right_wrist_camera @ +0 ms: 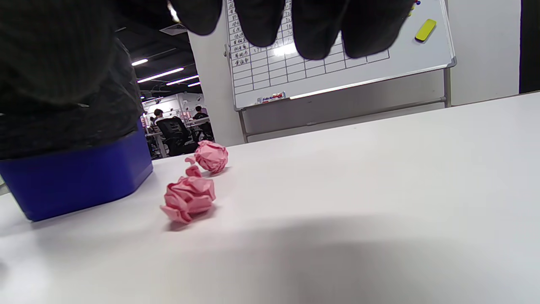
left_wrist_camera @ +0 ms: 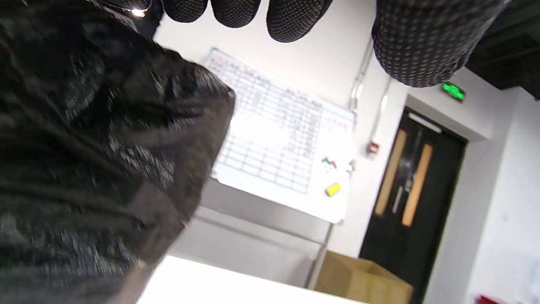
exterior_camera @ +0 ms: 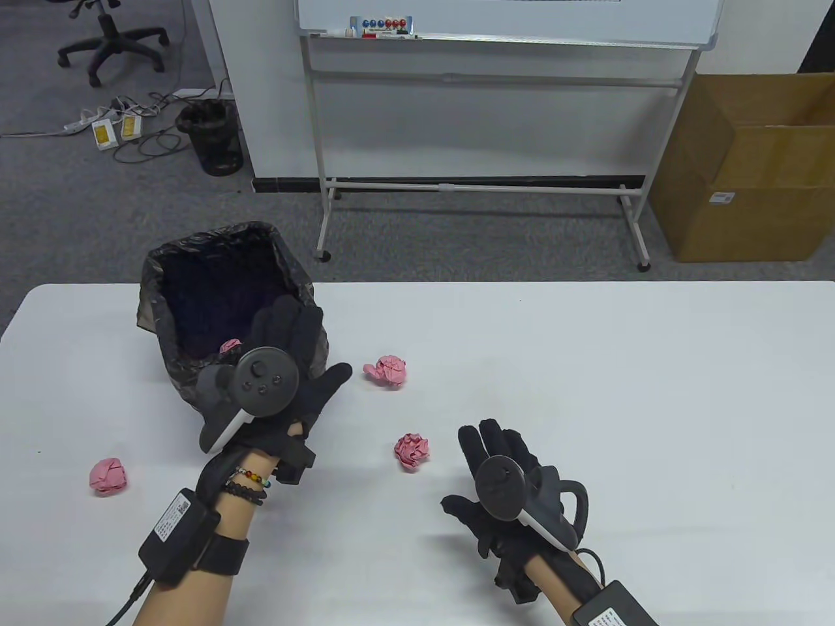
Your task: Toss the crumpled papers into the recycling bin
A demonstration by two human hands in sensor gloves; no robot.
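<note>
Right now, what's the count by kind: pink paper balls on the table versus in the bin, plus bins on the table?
Pink paper balls on the table: 3 (far ball, near ball, left ball)
Pink paper balls visible in the bin: 1 (binned ball)
Bins on the table: 1 (bin)
Total: 5

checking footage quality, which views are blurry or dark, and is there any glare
Left wrist view: bin liner motion-smeared, table edge blown out white. Right wrist view: paper balls sharp, fingers dark and soft, a broad shadow on the table. Table view: evenly lit, sharp.
</note>
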